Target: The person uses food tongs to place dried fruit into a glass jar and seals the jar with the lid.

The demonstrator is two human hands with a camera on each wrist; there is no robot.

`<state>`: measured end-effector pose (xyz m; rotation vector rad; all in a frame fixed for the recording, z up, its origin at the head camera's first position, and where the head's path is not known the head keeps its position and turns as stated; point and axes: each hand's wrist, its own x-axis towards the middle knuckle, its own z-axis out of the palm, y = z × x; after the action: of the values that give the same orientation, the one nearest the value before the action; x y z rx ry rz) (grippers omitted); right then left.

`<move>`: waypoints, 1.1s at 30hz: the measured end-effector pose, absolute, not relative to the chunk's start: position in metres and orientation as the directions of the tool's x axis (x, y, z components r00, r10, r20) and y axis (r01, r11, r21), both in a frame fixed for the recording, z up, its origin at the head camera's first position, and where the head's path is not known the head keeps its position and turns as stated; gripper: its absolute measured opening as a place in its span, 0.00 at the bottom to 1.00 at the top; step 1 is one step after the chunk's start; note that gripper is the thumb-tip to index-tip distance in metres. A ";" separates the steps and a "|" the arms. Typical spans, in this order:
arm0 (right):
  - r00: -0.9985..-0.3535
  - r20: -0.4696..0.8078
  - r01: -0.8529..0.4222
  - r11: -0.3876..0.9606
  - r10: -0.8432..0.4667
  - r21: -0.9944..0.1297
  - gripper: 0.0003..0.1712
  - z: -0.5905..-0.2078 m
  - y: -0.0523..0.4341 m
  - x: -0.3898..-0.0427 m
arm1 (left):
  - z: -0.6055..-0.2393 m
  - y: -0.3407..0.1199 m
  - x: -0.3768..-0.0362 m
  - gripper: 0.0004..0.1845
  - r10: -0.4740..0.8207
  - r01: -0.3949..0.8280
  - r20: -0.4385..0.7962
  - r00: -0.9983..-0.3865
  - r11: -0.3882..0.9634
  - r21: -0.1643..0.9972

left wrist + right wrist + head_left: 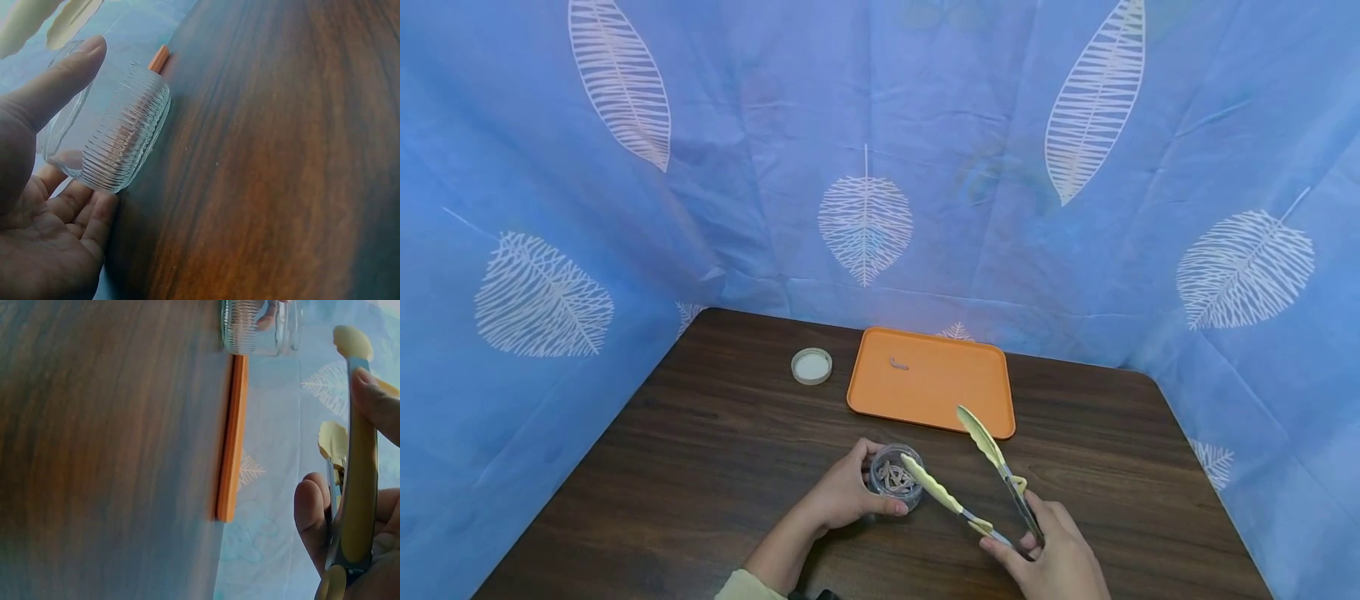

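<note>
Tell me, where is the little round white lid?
In the head view, the small round white lid lies on the dark wooden table, far left of centre, just left of the orange plastic tray and apart from it.

Glass, plastic, wood and cloth on a dark table

The jar (896,485) is clear ribbed glass, shiny where light catches its grooves. The tongs (981,475) beside the jar have pale yellow, matt plastic-looking tips on bright metal arms. The table (715,467) under the jar is dark wood grain with a smooth, low sheen. Beyond the jar, the tray (977,408) looks like smooth matt orange plastic, and the lid (812,366) pale plastic. The curtain (880,167) behind is thin creased blue cloth.
</note>
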<state>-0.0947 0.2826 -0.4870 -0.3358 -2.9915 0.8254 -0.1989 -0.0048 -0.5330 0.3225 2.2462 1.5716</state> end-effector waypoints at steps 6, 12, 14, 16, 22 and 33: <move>-0.976 -0.063 0.211 0.815 0.211 -0.539 0.63 -0.486 0.279 -0.104 | -0.533 -0.005 -0.200 0.43 0.393 -0.027 -0.171 -0.903 0.346 0.938; -0.977 -0.086 0.209 0.813 0.194 -0.543 0.59 -0.482 0.275 -0.114 | -0.536 -0.003 -0.200 0.43 0.389 -0.021 -0.163 -0.907 0.345 0.939; -0.980 -0.082 0.197 0.816 0.181 -0.544 0.59 -0.481 0.274 -0.119 | -0.536 -0.003 -0.201 0.43 0.389 -0.023 -0.163 -0.907 0.339 0.941; -0.983 -0.077 0.181 0.822 0.166 -0.539 0.59 -0.480 0.274 -0.124 | -0.536 -0.003 -0.201 0.43 0.390 -0.026 -0.163 -0.906 0.333 0.942; -0.994 -0.015 0.101 0.854 0.109 -0.511 0.56 -0.476 0.275 -0.142 | -0.536 -0.002 -0.202 0.43 0.396 -0.034 -0.172 -0.902 0.331 0.943; -0.999 0.038 0.006 0.872 0.028 -0.489 0.55 -0.476 0.273 -0.181 | -0.535 -0.005 -0.200 0.43 0.398 -0.034 -0.173 -0.901 0.332 0.942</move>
<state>-0.1812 0.2734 -0.4764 -0.0269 -2.9971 0.7821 -0.2005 -0.0045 -0.5352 0.3219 2.2293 1.5906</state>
